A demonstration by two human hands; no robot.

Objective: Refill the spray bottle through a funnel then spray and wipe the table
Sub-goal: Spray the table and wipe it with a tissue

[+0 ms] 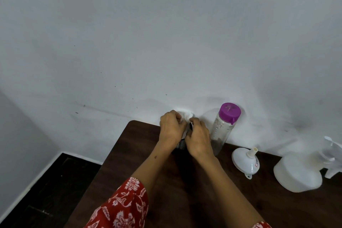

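Item 1, hands, two. I see my left hand and right hand side by side at the far edge of the table, both with fingers curled, pinching one white tissue between them. The tissue is soft and crumpled, and rises above a dark meshed container that my hands mostly hide; I cannot tell its shape.

Item 2, table, one. Dark brown wood grain, matte, set against a plain white wall.

Item 3, clear bottle, one. A tall cylinder with a purple flip cap, upright, just right of my right hand on the table.

Item 4, funnel, one. White smooth plastic, lying mouth down with its spout pointing up, further right on the table.

Item 5, spray bottle, one. Translucent white, rounded body with a white trigger head, at the table's right end, well apart from my hands.

Item 6, sleeve, red with a white floral print, on my left arm.
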